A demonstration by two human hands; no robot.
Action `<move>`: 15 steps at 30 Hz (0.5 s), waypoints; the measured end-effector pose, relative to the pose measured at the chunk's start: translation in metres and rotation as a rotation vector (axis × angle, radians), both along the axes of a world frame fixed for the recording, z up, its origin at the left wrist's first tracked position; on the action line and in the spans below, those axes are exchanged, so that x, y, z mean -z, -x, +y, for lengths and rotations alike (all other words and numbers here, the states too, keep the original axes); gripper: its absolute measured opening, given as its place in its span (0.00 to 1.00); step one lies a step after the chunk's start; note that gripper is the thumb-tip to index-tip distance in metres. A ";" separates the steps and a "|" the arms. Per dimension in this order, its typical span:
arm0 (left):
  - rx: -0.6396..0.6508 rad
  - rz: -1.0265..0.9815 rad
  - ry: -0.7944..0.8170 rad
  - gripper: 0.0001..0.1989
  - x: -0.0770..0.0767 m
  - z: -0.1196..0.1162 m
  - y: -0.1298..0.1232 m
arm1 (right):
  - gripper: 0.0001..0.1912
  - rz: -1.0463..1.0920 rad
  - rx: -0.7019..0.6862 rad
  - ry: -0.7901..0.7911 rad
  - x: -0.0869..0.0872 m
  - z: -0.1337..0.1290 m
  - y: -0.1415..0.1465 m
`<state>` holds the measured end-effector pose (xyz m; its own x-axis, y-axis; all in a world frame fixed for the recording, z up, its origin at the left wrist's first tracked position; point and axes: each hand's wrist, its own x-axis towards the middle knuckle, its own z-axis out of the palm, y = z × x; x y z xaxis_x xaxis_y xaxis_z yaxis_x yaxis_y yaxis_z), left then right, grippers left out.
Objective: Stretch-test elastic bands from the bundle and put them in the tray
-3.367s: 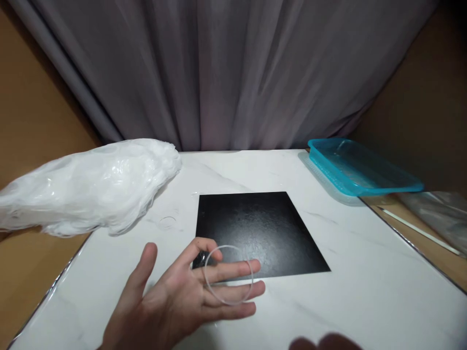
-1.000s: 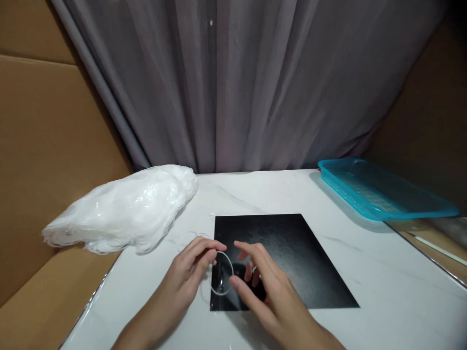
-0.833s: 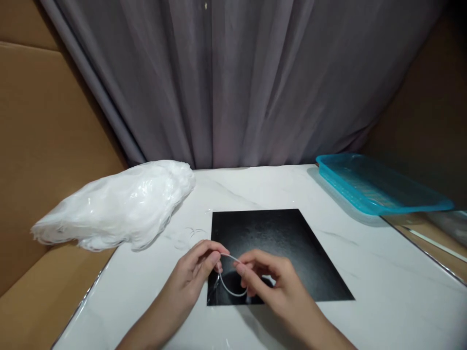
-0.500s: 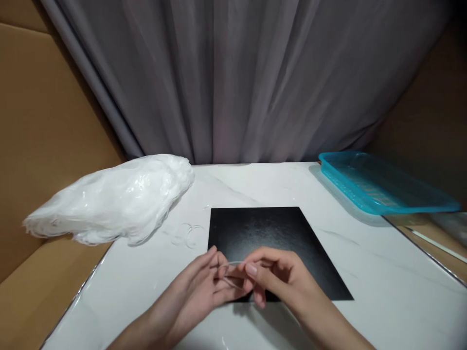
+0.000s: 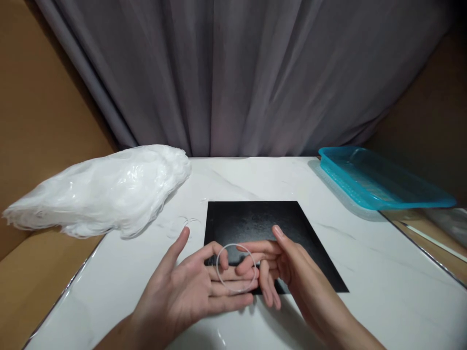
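A thin, clear ring rests across the fingers of both hands above the near part of a black square sheet. My left hand is palm up with its thumb spread away, the index finger bent at the ring's left side and the other fingers stretched beneath it. From the right, my right hand reaches to the ring with its index and middle fingers, its thumb raised apart. Neither hand closes round the ring.
A heap of white, clear film-like pieces lies at the left. Thin loose rings are on the white marbled table left of the sheet. A blue tray stands at the back right, a pale strip near it.
Both hands have opened, their thumbs lifted away from the other fingers. The ring now faces me as a nearly full circle. The view has tilted slightly, so the table things sit a little higher.
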<state>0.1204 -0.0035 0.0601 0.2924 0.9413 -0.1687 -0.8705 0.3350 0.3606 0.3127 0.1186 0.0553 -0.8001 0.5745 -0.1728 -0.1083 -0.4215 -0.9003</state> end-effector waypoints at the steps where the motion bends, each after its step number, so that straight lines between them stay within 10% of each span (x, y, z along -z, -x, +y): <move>1: 0.007 -0.003 -0.002 0.34 0.000 0.000 0.000 | 0.35 0.001 -0.004 0.001 -0.001 0.000 0.000; 6: 0.021 0.003 -0.026 0.32 -0.003 0.000 0.001 | 0.32 -0.057 0.035 -0.102 -0.003 0.000 -0.002; 12: 0.048 -0.002 -0.087 0.32 -0.008 -0.002 0.003 | 0.21 -0.387 0.586 -1.066 0.012 0.041 -0.028; 15: 0.052 -0.005 -0.094 0.31 -0.010 -0.004 0.005 | 0.21 -0.536 0.833 -1.204 0.018 0.075 -0.053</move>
